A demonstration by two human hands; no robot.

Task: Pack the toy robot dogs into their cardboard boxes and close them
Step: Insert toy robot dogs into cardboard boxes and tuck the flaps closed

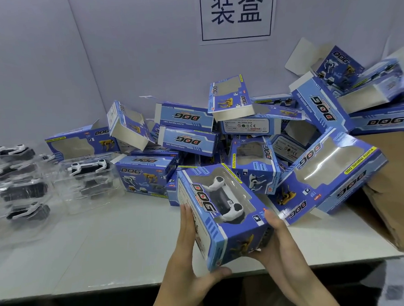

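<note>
1. Here's the box (219, 212), up off the worktop (107, 239) near its front edge, white toy dog (224, 203) showing through the window.
2. Left hand (190, 254): fingers flat up the box's left side, thumb hooked under the near corner.
3. Right hand (280, 240) wraps the near right corner, fingers curled beneath.
4. The long axis runs away from the person, leaning left. The near end sits between both hands and the far end points at the pile of boxes (188, 130).
5. The far flap can't be seen. If it needs tucking, the left fingertips look nearer.
</note>
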